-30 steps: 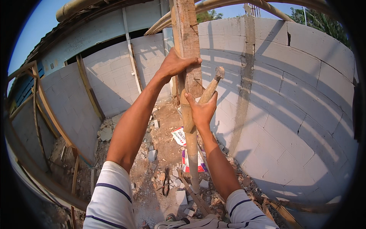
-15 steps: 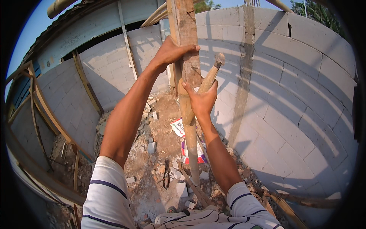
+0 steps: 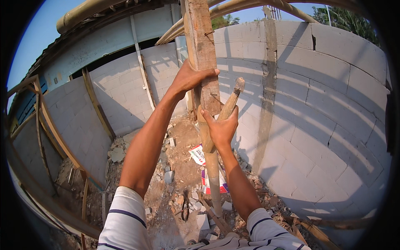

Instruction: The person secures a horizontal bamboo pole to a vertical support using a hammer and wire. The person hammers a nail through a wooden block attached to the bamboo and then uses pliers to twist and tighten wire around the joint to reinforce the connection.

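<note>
My left hand is closed around an upright wooden beam, its thumb across the near face. Nails stick out of the beam above and below that hand. Lower down, my right hand is wrapped round a bamboo pole just under the beam's lower end. A wooden stick-like handle slants up through the same grip, between thumb and forefinger. It has a dark band near its pale, blunt tip; whether it is a hammer I cannot tell. The right fingers behind the pole are hidden.
Grey block walls stand ahead and to the right. Rubble and a pair of dark pliers lie on the dirt floor, with a printed sack beside the pole. A timber frame leans at left; bamboo poles run overhead.
The view has tilted upward, so the hands, beam and floor sit lower in the picture. Both hands keep their holds, and the beam, pole and handle stay together as before.
</note>
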The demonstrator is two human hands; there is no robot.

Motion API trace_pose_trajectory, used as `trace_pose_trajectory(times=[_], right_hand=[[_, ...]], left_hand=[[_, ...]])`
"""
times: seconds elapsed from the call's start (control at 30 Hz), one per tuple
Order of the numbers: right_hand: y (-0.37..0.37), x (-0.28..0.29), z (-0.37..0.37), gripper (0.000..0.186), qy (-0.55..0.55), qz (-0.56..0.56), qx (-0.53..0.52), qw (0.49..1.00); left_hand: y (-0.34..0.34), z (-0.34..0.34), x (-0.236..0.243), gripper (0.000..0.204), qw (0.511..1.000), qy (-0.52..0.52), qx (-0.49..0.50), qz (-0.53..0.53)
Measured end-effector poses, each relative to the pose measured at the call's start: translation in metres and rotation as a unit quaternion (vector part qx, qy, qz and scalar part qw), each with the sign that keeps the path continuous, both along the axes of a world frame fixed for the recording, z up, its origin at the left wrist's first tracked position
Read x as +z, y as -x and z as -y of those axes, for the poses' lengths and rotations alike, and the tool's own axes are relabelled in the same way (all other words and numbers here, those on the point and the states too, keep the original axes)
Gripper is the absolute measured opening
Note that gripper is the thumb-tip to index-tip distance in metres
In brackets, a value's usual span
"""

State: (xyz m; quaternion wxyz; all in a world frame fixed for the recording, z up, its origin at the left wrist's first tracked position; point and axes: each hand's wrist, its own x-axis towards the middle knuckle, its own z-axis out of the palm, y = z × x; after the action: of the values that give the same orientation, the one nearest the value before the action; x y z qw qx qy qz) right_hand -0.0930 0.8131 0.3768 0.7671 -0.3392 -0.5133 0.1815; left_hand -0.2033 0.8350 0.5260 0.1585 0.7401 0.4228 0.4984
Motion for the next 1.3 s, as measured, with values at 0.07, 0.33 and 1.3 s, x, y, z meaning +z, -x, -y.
trace_pose_trajectory(times=[0.07,0.33,1.3], right_hand=[[-0.001,-0.003,-0.003,0.07,-0.016,-0.004,-0.033,0.999],[0.001,-0.005,-0.006,0.078,-0.005,0.021,-0.071,0.997],[0.061,-0.056,0.055,0.017,-0.048,-0.613,0.766,0.188]], left_hand=[[0.002,-0.013,-0.004,0.072,1.0,-0.007,-0.005,0.006],[0.005,-0.011,-0.004,0.075,1.0,-0.003,-0.002,0.003],[-0.007,-0.001,-0.008,0.063,0.998,-0.029,0.048,0.009]])
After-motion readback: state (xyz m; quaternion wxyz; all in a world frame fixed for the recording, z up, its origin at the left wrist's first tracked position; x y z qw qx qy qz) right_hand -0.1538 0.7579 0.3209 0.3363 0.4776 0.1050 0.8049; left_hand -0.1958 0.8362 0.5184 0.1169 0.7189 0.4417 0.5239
